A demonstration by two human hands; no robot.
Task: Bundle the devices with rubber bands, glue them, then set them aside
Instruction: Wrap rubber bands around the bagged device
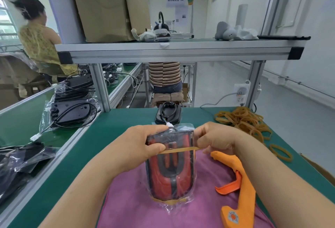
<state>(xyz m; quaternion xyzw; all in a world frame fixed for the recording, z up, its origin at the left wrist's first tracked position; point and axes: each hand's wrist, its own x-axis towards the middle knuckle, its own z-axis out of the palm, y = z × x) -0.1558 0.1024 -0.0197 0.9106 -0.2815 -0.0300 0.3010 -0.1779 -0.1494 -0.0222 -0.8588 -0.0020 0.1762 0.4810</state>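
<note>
- The red-and-black device (170,169), sealed in a clear plastic bag, lies lengthwise over a pink cloth (137,209) spread on the green worktop (112,137). Both hands hold it at its far end.
- The left hand (143,146) grips the device's far left corner. Its fingers curl over the top edge, and the thumb presses on the front face, pinning one end of a tan rubber band (179,149).
- The right hand (215,139) has its fingers curled and pinches the other end of that band at the device's right edge. The band runs taut, straight across the upper part of the device.
- A second tan band (170,201) already wraps the near end of the device (the bag is crumpled around it there).
- An orange plastic glue gun (241,182) lies on the cloth just right of the device, its nozzle close below the right hand. Whether the two touch cannot be told.
- A heap of loose tan rubber bands (243,121) sits at the far right of the worktop. One single band (281,152) lies apart from it, nearer the right edge.
- A black device with a coiled cable (168,114) rests at the far edge of the worktop, beyond the hands.
- Bagged black devices (70,111) with cables lie on the adjoining worktop to the left.
- A brown cardboard box (107,8) stands on the metal-framed shelf (181,50) above.
</note>
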